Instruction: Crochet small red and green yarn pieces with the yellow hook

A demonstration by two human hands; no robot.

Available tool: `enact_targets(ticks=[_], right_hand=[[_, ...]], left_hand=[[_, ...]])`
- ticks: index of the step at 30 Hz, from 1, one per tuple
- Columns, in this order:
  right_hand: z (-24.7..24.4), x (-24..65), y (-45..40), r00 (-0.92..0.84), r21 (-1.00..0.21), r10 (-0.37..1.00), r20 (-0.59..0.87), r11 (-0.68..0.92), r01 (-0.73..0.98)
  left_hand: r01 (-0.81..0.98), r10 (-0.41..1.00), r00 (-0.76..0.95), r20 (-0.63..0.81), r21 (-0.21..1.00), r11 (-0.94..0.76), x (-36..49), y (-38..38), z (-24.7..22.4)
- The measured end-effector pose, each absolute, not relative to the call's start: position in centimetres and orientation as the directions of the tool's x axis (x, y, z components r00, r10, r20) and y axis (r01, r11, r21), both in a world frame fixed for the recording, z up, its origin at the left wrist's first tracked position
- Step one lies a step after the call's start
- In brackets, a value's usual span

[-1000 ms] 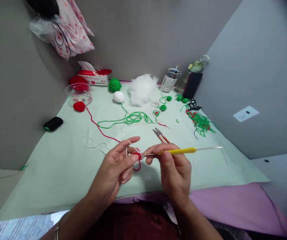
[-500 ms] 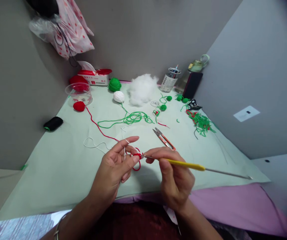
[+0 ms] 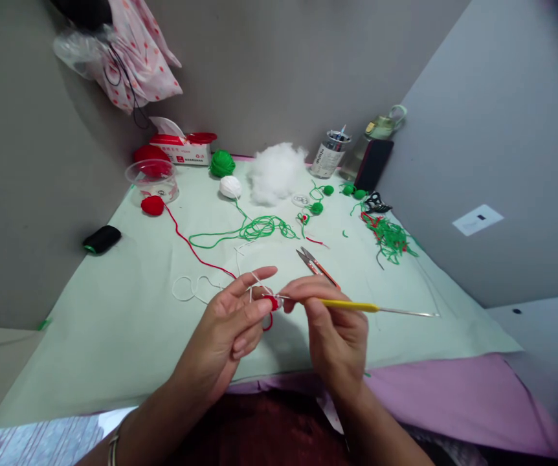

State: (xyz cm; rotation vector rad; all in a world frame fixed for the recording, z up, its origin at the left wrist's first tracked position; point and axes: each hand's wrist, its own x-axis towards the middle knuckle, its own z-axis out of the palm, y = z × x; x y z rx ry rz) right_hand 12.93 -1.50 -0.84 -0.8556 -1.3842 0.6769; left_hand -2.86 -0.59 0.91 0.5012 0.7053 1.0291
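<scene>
Between thumb and fingers, my left hand pinches a small red and white crochet piece. White yarn runs over its raised index finger. My right hand is closed around the yellow grip of a crochet hook, whose tip meets the piece. A loop of red yarn hangs below the work. Another red strand leads back across the table to a small red yarn ball. Just beyond my right hand lie orange-handled thread snips, partly covered by the fingers.
Behind the hands are loose green yarn, a white yarn ball, a green ball and white stuffing. Yarn scraps lie at right, near a phone and bottle. A clear tub stands back left.
The hook's free end has swung left and up, and its shaft lies flatter. My right hand has shifted slightly left. More white shows on the piece, and the white yarn on the table has moved.
</scene>
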Motion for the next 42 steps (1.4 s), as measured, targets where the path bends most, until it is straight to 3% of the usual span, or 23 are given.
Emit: enact_targets(ticks=[4, 9, 12, 15, 20, 24, 26, 28, 31, 35, 37, 42], right_hand=[[-1.0, 12.7, -1.4, 0.051, -0.803, 0.811, 0.582, 0.564, 0.193], [-2.2, 13.3, -2.0, -0.087, -0.564, 0.679, 0.729, 0.669, 0.484], [-1.9, 13.6, -1.7, 0.053, -0.708, 0.739, 0.672, 0.620, 0.337], [-1.2, 13.5, -1.3, 0.116, -0.852, 0.844, 0.524, 0.518, 0.080], [-1.3, 13.3, -1.0, 0.079, -0.903, 0.900, 0.429, 0.430, 0.006], [-1.6, 13.6, -0.8, 0.077, -0.923, 0.947, 0.312, 0.322, -0.213], [-1.4, 13.7, -0.7, 0.063, -0.921, 0.952, 0.301, 0.307, -0.241], [-1.2, 13.8, -1.0, 0.055, -0.921, 0.942, 0.330, 0.335, -0.198], [-1.0, 13.7, -1.7, 0.045, -0.890, 0.889, 0.455, 0.454, 0.034], [-1.1, 13.4, -2.5, -0.067, -0.664, 0.723, 0.687, 0.663, 0.346], [-1.2, 13.4, -2.6, -0.061, -0.641, 0.699, 0.712, 0.684, 0.347], [-1.2, 13.5, -2.4, 0.052, -0.782, 0.796, 0.603, 0.576, 0.240]], left_hand=[[-0.555, 0.929, 0.261, -0.263, 0.746, 0.367, -2.3, -1.0, 0.7], [-0.592, 0.891, 0.347, -0.293, 0.668, 0.450, -2.3, -0.6, 0.4], [-0.625, 0.868, 0.371, -0.331, 0.602, 0.497, -2.5, -0.2, 0.6], [-0.614, 0.901, 0.299, -0.316, 0.659, 0.435, -2.6, -0.2, 0.7], [-0.501, 0.937, 0.259, -0.235, 0.797, 0.338, -2.4, -0.5, 0.2], [-0.476, 0.936, 0.256, -0.243, 0.811, 0.341, -2.6, -0.5, 0.1], [-0.474, 0.936, 0.252, -0.247, 0.812, 0.342, -2.7, -0.4, 0.3], [-0.470, 0.937, 0.250, -0.244, 0.815, 0.338, -2.8, -0.4, 0.5], [-0.459, 0.955, 0.204, -0.215, 0.841, 0.287, -2.6, -0.6, 0.6], [-0.434, 0.977, 0.091, -0.192, 0.876, 0.213, -2.1, -0.9, 0.5], [-0.455, 0.976, 0.079, -0.205, 0.864, 0.218, -2.1, -0.9, 0.5], [-0.485, 0.964, 0.141, -0.226, 0.833, 0.266, -2.3, -0.8, 0.6]])
